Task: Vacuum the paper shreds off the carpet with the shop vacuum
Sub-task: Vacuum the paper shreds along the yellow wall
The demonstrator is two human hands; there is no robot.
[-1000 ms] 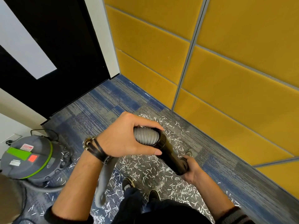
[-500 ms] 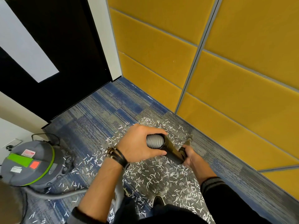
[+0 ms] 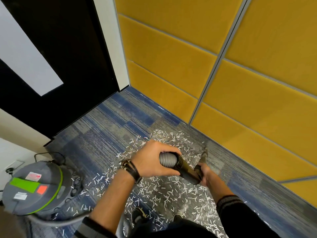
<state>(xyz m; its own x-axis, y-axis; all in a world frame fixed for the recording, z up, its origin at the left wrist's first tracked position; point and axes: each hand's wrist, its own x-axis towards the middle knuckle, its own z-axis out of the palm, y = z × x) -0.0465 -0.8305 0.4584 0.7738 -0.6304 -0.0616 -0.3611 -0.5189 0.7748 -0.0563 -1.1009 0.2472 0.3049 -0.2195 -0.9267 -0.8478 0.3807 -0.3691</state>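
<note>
Down over the carpet (image 3: 106,127) now, both hands on the tool. Gripping the grey ribbed hose (image 3: 167,160) with the left hand (image 3: 152,158), fingers curled over the top and thumb tucked beneath. Just to the right of that hand, clutching the black wand (image 3: 186,170) with the right hand (image 3: 206,174), wrapped tight round its lower stretch. Past the right hand, toward the yellow wall panels (image 3: 171,57), a blurred nozzle tip (image 3: 204,154) low at the carpet; cannot tell whether touching. Paper shreds (image 3: 171,188) scattered all round both hands: thick beneath and behind them toward the shoes (image 3: 138,214), thinner ahead of the left hand. Well off to the left of the left hand, out beyond the wrist with its dark bracelets (image 3: 130,169), the grey shop vacuum (image 3: 32,186) with its green band, sitting on the carpet, more hose trailing from its base back toward the body. Far ahead of the left hand, a black door (image 3: 60,48)
</note>
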